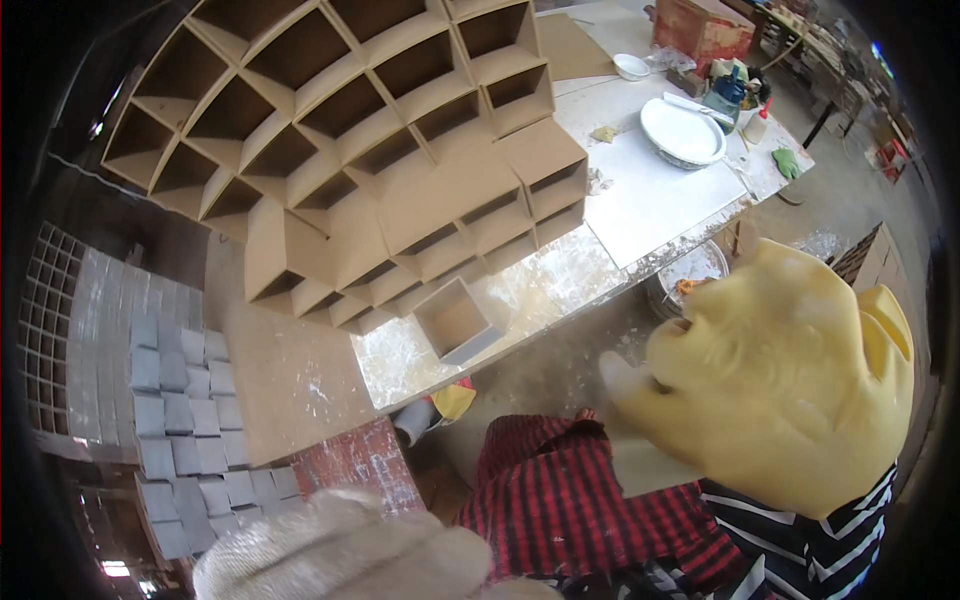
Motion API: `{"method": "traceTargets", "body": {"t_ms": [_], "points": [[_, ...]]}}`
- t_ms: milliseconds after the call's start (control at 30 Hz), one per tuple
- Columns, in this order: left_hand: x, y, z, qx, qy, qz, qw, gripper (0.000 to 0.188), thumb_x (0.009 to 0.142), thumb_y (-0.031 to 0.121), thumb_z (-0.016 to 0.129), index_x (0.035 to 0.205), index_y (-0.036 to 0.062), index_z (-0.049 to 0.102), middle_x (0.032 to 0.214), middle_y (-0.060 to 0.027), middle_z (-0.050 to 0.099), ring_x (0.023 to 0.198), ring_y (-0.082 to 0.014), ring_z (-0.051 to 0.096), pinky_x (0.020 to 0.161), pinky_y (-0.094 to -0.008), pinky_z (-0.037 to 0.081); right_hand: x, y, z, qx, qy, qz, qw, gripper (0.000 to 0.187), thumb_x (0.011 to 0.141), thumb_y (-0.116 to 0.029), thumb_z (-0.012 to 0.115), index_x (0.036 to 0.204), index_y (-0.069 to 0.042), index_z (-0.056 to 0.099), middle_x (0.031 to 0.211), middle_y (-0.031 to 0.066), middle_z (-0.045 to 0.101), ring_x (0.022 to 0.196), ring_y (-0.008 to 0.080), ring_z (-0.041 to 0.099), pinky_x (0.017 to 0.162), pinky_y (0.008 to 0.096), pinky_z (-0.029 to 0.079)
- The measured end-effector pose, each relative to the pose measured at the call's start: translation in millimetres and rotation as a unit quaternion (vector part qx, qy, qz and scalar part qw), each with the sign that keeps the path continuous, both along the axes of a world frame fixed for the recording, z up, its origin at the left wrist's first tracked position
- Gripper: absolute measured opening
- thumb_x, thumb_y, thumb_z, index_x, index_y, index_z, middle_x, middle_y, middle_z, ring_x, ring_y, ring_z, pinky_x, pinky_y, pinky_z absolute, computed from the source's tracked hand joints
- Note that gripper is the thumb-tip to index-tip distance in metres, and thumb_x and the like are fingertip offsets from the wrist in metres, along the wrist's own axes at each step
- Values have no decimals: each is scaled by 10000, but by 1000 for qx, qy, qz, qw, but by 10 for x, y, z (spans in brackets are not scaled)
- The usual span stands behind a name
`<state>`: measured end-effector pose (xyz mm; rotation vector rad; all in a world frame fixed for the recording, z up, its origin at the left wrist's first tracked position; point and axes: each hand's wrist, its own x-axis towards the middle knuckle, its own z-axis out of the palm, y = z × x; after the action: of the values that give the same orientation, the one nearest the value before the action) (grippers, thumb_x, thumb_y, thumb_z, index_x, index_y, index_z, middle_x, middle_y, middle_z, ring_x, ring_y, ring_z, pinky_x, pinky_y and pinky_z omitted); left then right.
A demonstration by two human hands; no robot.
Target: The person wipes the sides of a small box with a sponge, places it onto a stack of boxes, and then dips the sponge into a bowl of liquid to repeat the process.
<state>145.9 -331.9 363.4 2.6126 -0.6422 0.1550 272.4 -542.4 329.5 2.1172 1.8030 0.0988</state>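
My left hand (330, 550), in a white knit glove, is at the bottom edge with its fingers curled; whatever they hold, if anything, is hidden. Large and close at the right is my right hand (785, 375) in a yellow rubber glove. Its fingers bend round toward a flat grey-beige piece (650, 468), which shows below the glove and appears gripped. Beyond both hands, a big brown fibreboard compartment unit (400, 195) rests on the table. One small open box (455, 325) sits by the table's near edge, apart from both hands.
The white-stained table (420, 365) bears a white basin (683, 130), a small bowl (631, 67), a spray bottle (727, 90) and a green glove (786, 163). Stacked grey boxes (185, 400) stand at left. A bucket (695, 275) is below the table's right side.
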Motion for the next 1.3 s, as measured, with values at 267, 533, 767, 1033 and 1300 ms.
{"method": "traceTargets", "body": {"t_ms": [267, 533, 767, 1033, 1300], "points": [[185, -39, -82, 96, -180, 23, 979, 163, 823, 148, 659, 950, 51, 692, 808, -92, 633, 727, -232, 656, 655, -353, 533, -389, 739, 3, 104, 187, 118, 970, 333, 666, -244, 757, 985, -151, 738, 1055, 61, 707, 967, 216, 675, 780, 334, 546], [455, -20, -603, 197, -91, 129, 968, 235, 781, 149, 655, 1001, 69, 635, 614, -53, 517, 582, -266, 587, 585, -395, 484, 950, 326, -639, -50, 188, -333, 923, 340, 715, -213, 759, 1041, -124, 724, 1049, 103, 712, 984, 289, 685, 805, 378, 565], [884, -144, -1073, 188, -41, -52, 980, 345, 867, 204, 621, 1182, 64, 605, 741, -47, 610, 642, -256, 618, 643, -369, 519, 1142, 372, -929, -80, 174, -370, 909, 477, 700, -237, 806, 1144, -114, 682, 1077, 122, 708, 1036, 319, 676, 823, 426, 557], [848, -144, -1287, 298, -33, 49, 953, 332, 883, 120, 538, 1195, 49, 624, 795, -87, 671, 656, -274, 651, 610, -381, 537, 918, -91, -1330, 318, 143, -141, 927, 362, 748, -248, 744, 1061, -76, 682, 1064, 148, 680, 1004, 342, 626, 848, 390, 513], [575, -824, -970, 328, -380, -75, 862, 250, 840, 139, 595, 990, -49, 666, 832, -169, 638, 751, -290, 625, 719, -482, 517, 339, -259, -1082, 247, 228, -315, 888, 260, 822, -197, 660, 1048, -72, 694, 1068, 131, 688, 968, 344, 644, 824, 405, 528]]}}
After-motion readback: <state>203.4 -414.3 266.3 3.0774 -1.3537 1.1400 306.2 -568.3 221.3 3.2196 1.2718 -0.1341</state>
